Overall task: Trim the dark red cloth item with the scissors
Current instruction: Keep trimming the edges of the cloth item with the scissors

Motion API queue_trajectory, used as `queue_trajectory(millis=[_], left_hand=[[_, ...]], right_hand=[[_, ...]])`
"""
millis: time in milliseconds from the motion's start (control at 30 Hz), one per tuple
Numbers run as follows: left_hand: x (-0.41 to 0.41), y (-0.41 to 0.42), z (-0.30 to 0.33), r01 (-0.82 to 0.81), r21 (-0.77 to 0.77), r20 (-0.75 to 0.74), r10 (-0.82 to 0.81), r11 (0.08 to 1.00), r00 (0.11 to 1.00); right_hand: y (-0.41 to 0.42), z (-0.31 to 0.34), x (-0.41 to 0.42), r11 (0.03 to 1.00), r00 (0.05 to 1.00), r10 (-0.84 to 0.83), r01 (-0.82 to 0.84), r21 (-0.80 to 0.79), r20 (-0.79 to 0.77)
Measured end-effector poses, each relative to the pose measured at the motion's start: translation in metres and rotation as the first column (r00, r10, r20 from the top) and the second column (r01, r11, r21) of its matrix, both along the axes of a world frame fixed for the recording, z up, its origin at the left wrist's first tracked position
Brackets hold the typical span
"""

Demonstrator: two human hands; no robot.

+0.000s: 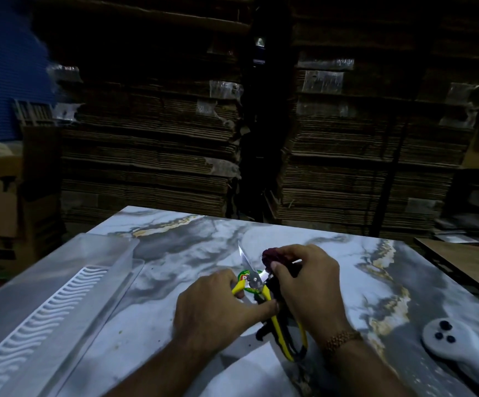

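Note:
Yellow-handled scissors [254, 277] lie on the marble-patterned table [175, 247], blades spread and pointing away from me. My left hand [218, 308] grips the left yellow handle, its forefinger reaching to the other handle. A small dark red cloth item [271, 255] is pinched in the fingers of my right hand [307, 285], just right of the blades and close to one blade. A gold bracelet circles my right wrist. A green and red round sticker sits under the scissors' pivot.
A clear plastic tray [60, 296] with a wavy ribbed bottom stands at the table's left. A white device [447, 339] with dark buttons lies at the right. Tall stacks of flattened cardboard [152, 144] rise behind the table. A wooden board [467, 259] is at far right.

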State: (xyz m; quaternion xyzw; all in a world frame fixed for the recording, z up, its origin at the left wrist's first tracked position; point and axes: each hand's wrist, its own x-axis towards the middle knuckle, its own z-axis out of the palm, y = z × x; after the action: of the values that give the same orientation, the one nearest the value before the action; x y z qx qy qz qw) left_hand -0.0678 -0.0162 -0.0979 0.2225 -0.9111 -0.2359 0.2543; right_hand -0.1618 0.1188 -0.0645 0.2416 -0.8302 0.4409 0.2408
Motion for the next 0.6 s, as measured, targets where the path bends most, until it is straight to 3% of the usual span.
queue_trajectory(millis=[133,267,467,533,600], left_hand=[[0.002,0.001,0.003,-0.01,0.016,-0.019,0.011,1.0,1.0],[0.003,0.002,0.005,-0.022,0.058,-0.034,0.024,0.998,0.999],[0.006,0.003,0.008,-0.029,0.039,-0.035,0.03,0.999,0.999],[0.005,0.003,0.009,-0.025,0.035,-0.02,0.026,0.999,0.999],[0.005,0.003,0.008,-0.013,0.051,-0.017,0.014,0.999,1.0]], right_hand=[[0.003,0.006,-0.002,0.991,0.992,-0.094,0.085,-0.107,-0.08],[0.001,-0.001,-0.003,0.999,0.997,0.005,-0.007,-0.035,-0.072],[0.016,0.011,-0.023,0.916,0.972,-0.228,0.196,-0.351,-0.053],[0.021,0.011,-0.023,0.949,0.997,-0.083,0.08,-0.306,0.002],[0.018,0.009,-0.016,0.978,0.988,0.142,-0.13,-0.16,0.066]])
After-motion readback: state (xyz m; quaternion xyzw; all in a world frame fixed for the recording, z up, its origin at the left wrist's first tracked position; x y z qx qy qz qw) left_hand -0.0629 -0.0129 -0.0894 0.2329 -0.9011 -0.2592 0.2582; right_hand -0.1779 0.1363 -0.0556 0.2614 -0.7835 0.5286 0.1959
